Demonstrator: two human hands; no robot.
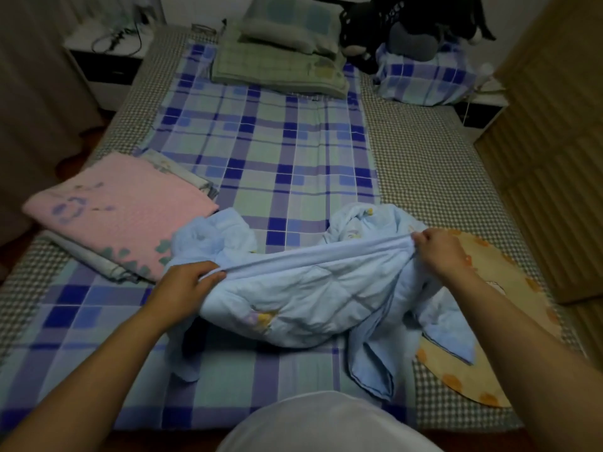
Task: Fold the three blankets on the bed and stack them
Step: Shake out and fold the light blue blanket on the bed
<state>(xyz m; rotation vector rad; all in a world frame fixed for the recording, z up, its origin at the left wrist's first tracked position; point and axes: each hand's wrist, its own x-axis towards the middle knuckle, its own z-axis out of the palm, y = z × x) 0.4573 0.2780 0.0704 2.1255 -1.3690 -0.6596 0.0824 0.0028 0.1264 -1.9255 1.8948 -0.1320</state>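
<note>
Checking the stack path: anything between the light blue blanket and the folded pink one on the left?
Nothing visible. Both hands, left hand and right hand, grip the light blue blanket; only bare plaid sheet separates it from the pink blanket.

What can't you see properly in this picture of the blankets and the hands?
- White blanket, head view: the pink blanket lies on it, only edges show.
- Blue blanket: bunched between the left hand and right hand, its full shape and pattern are hidden in its folds.
- Orange mat: partly under the blue blanket and right arm.
- Black plush toy: dark, cut off by the top edge.
</note>
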